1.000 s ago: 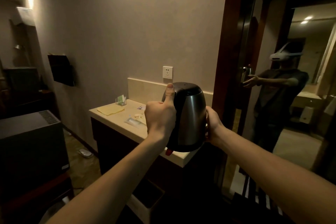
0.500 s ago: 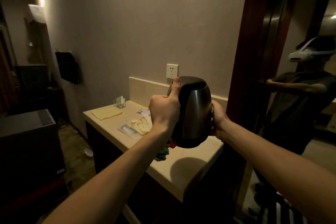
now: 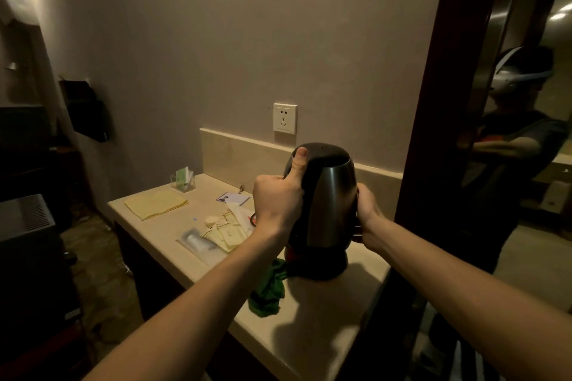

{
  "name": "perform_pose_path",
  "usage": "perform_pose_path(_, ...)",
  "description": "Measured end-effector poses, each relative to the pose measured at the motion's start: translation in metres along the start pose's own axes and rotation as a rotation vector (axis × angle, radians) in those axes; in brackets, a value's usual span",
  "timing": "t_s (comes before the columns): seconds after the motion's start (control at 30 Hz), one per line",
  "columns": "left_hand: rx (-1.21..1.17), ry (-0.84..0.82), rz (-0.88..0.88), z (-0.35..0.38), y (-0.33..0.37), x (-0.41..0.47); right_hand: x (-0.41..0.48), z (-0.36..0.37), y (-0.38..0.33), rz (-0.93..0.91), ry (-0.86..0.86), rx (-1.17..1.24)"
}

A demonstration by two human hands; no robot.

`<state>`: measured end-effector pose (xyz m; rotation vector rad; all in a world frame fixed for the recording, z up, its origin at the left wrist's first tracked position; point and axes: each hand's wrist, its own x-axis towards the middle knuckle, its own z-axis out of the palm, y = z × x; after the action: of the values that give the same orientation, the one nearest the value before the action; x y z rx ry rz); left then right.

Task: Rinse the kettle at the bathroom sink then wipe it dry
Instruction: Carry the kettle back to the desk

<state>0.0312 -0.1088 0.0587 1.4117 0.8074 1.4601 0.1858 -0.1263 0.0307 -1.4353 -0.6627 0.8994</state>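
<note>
The steel kettle [image 3: 329, 204] with a black lid stands upright, low over its dark round base [image 3: 322, 267] on the beige counter [image 3: 312, 337]. Whether it touches the base I cannot tell. My left hand [image 3: 278, 201] grips the handle side, thumb up against the lid. My right hand [image 3: 366, 216] presses the kettle's right side, partly hidden behind it. A crumpled green cloth [image 3: 267, 291] lies on the counter just left of the base. A folded yellow cloth [image 3: 156, 204] lies at the counter's far left end.
Sachets and a wrapped packet [image 3: 216, 233] lie mid-counter, with a card [image 3: 232, 198] and a clear holder [image 3: 183, 181] behind. A wall socket [image 3: 284, 118] sits above the backsplash. A dark door frame [image 3: 433, 120] and a mirror stand right; a dark appliance [image 3: 24, 216] stands left.
Both hands have lowered the kettle from chest height down to the base on the counter. The view has shifted closer to the counter and downward.
</note>
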Motion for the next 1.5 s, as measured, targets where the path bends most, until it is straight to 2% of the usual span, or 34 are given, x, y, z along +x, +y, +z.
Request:
perform_pose_path(0.3,0.017,-0.099,-0.071,0.006,-0.049,0.051,0.058,0.01,0.021,0.04,0.051,0.108)
perform_pose_path(0.53,0.035,-0.115,-0.117,0.009,-0.079,0.062,0.078,0.009,0.041,0.126,0.107,0.098)
perform_pose_path(0.7,0.061,-0.111,-0.118,0.006,-0.09,0.062,0.08,0.013,0.05,0.106,0.153,0.14)
perform_pose_path(1.5,0.02,-0.132,-0.19,0.005,-0.099,0.059,0.105,0.006,0.073,0.096,0.135,0.055)
